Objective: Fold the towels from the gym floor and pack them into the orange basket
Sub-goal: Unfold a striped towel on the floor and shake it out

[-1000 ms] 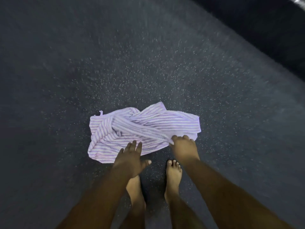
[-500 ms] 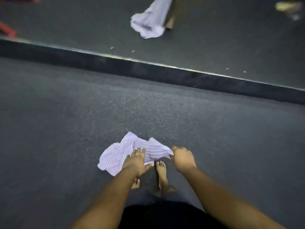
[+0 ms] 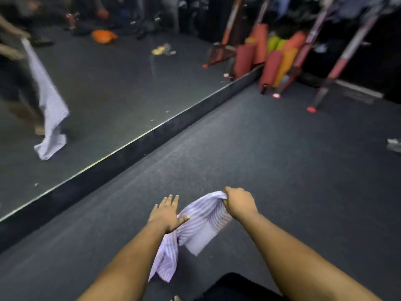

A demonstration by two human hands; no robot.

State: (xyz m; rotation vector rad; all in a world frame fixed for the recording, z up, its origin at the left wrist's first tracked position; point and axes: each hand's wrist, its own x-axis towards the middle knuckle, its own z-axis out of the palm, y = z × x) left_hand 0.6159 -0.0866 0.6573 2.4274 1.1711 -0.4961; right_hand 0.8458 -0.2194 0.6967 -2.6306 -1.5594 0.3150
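Observation:
A white towel with thin purple stripes [image 3: 201,222] hangs off the dark gym floor, lifted in front of me. My right hand [image 3: 238,202] grips its upper edge in a fist. My left hand [image 3: 166,213] lies flat with straight fingers over the towel's left part, which droops below my forearm. An orange shape [image 3: 103,36], maybe the basket, shows blurred in the wall mirror far left; I cannot tell for sure.
A wall mirror [image 3: 108,94] with a dark base strip runs diagonally at left; it reflects a person holding the towel. Red, orange and green rolled mats [image 3: 271,59] and red-footed rack legs [image 3: 312,108] stand at the back right. A small light object [image 3: 393,144] lies at the right edge.
The towel has come up off the floor in my right hand's grip. My view has risen from the floor to the mirror and the mats.

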